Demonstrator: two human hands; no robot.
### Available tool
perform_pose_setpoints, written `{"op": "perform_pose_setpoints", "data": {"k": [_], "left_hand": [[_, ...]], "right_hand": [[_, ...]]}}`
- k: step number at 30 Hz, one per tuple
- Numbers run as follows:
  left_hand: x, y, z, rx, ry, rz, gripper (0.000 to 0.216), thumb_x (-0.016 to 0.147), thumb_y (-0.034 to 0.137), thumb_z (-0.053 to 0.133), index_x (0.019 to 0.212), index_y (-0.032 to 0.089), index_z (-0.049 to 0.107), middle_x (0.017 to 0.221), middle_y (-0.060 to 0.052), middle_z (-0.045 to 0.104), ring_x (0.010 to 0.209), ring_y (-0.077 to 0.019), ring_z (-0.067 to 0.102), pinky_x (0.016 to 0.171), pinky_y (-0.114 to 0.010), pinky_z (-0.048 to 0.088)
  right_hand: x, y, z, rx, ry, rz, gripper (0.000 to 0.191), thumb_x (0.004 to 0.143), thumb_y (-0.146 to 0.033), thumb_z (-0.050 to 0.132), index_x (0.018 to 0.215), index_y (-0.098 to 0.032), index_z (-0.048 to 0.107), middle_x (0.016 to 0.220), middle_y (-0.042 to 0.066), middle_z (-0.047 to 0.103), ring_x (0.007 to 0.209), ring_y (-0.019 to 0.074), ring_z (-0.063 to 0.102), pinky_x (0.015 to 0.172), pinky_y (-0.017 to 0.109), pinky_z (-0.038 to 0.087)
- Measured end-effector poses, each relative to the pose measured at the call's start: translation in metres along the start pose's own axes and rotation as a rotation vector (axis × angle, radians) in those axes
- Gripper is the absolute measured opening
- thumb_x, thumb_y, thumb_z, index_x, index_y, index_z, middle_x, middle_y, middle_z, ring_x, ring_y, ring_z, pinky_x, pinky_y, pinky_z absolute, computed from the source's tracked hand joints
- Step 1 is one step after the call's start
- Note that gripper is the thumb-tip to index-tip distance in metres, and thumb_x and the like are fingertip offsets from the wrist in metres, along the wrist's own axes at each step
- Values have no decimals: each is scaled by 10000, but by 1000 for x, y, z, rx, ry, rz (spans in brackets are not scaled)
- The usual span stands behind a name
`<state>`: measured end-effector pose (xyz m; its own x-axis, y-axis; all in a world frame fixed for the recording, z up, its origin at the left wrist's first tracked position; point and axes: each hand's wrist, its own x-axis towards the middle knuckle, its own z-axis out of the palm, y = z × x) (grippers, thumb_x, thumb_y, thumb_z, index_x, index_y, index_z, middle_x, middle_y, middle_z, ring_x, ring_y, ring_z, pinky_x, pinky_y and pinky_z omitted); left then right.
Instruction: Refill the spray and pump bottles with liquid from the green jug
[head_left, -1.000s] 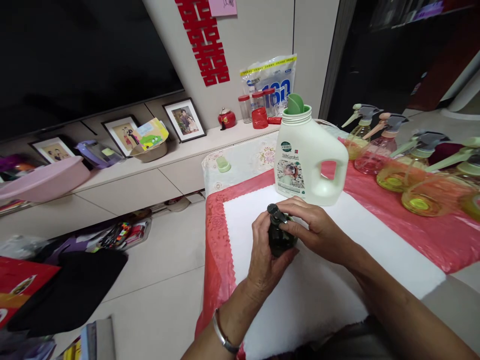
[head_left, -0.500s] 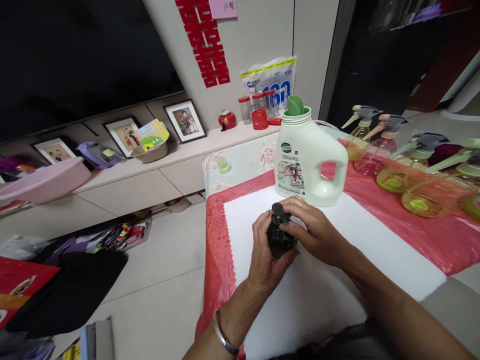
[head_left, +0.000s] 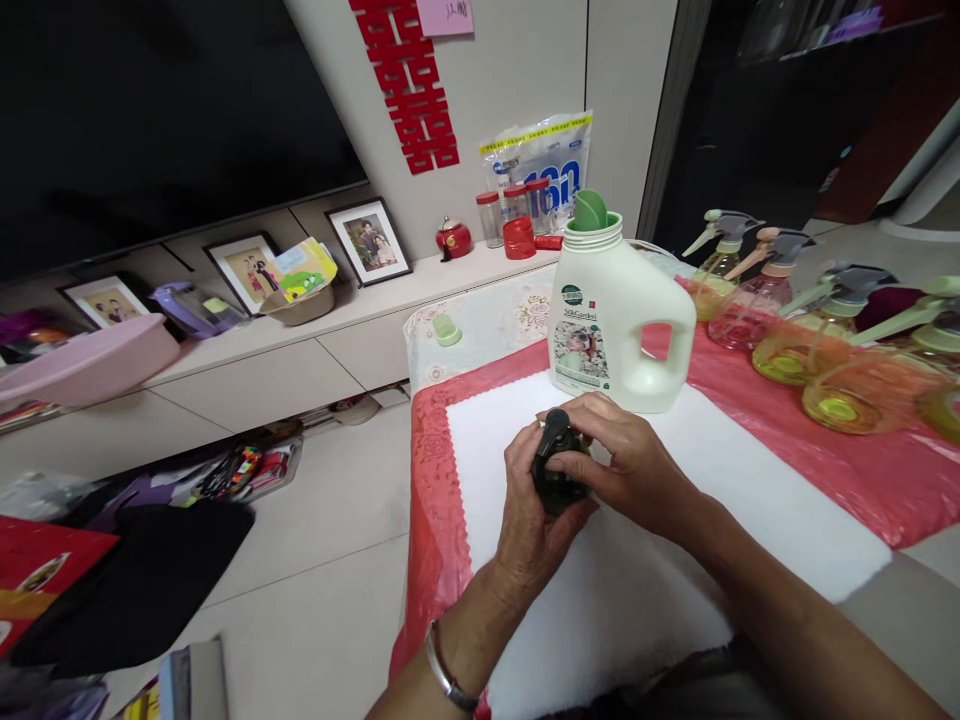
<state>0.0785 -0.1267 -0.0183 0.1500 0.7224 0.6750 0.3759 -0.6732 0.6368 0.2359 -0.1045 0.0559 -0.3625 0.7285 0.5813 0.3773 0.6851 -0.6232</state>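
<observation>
The left grip (head_left: 523, 515) is wrapped around a dark bottle (head_left: 559, 492); the right grip (head_left: 628, 452) clasps its upper part beside the pump head (head_left: 556, 430), the bottle between them.

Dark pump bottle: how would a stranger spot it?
On the red-covered table, find the white scalloped-edge cloth. Over it, the left hand wraps a small pump bottle, the right hand at its top. Near-black, it contrasts with the pale green handled jug beyond.

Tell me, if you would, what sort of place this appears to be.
Most likely a home living room: a large dark screen sits above a low cabinet bearing framed photos.
</observation>
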Motion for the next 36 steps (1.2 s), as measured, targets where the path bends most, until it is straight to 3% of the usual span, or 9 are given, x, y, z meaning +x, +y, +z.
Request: {"op": "perform_pose_setpoints", "data": {"k": [5, 14, 20, 27, 30, 33, 36], "left_hand": [[-1, -1, 0, -10, 1, 30, 910, 831, 307, 769, 1544, 270, 204, 1452, -175, 417, 1347, -323, 467, 1070, -537, 475], [3, 1, 2, -15, 61, 83, 898, 831, 275, 771, 1528, 283, 206, 1333, -138, 493, 1230, -280, 542, 1003, -496, 518], [-2, -3, 0, -15, 20, 42, 920, 819, 283, 780, 1535, 292, 203, 1413, -146, 455, 1312, -304, 493, 1061, -521, 479], [-2, -3, 0, 2, 29, 17, 945, 802, 275, 796, 1540, 279, 206, 1441, -157, 447, 1326, -309, 495, 1074, -521, 473], [-3, -2, -1, 2, 15, -2, 941, 810, 293, 787, 1541, 283, 194, 1450, -160, 435, 1346, -318, 482, 1081, -533, 469], [-5, -2, -2, 9, -1, -33, 977, 804, 293, 789, 1550, 270, 159, 1473, -174, 409, 1365, -329, 473, 1089, -536, 466], [-5, -2, -1, 1, 10, -20, 985, 798, 287, 793, 1551, 264, 157, 1464, -172, 419, 1361, -330, 479, 1092, -525, 468]], "right_hand": [[1, 1, -5, 2, -91, -3, 56, 932, -191, 576, 935, -136, 588, 990, 40, 566, 930, 113, 506, 815, 247, 431], [1, -3, 3, -51, 28, 147, 217, 807, -218, 734, 940, -144, 579, 903, 24, 551, 813, 103, 487, 698, 225, 404], [0, -2, -11, 36, -131, 45, 184, 976, -242, 514, 1116, -164, 603, 1108, 62, 596, 1022, 127, 549, 866, 253, 462], [0, 3, -3, -30, 26, 143, 191, 863, -287, 693, 980, -154, 622, 913, 16, 602, 816, 97, 541, 703, 225, 445], [-1, 3, -6, -20, -31, 112, 336, 884, -296, 660, 1192, -168, 614, 1123, 36, 626, 1015, 135, 587, 835, 254, 498], [-3, 4, -7, 33, -79, 76, 492, 957, -281, 544, 1435, -181, 480, 1350, 53, 553, 1231, 155, 550, 1045, 302, 482], [-4, 5, -3, 49, -21, 101, 511, 941, -270, 553, 1440, -185, 489, 1293, 48, 588, 1138, 142, 596, 1020, 289, 506]]}}
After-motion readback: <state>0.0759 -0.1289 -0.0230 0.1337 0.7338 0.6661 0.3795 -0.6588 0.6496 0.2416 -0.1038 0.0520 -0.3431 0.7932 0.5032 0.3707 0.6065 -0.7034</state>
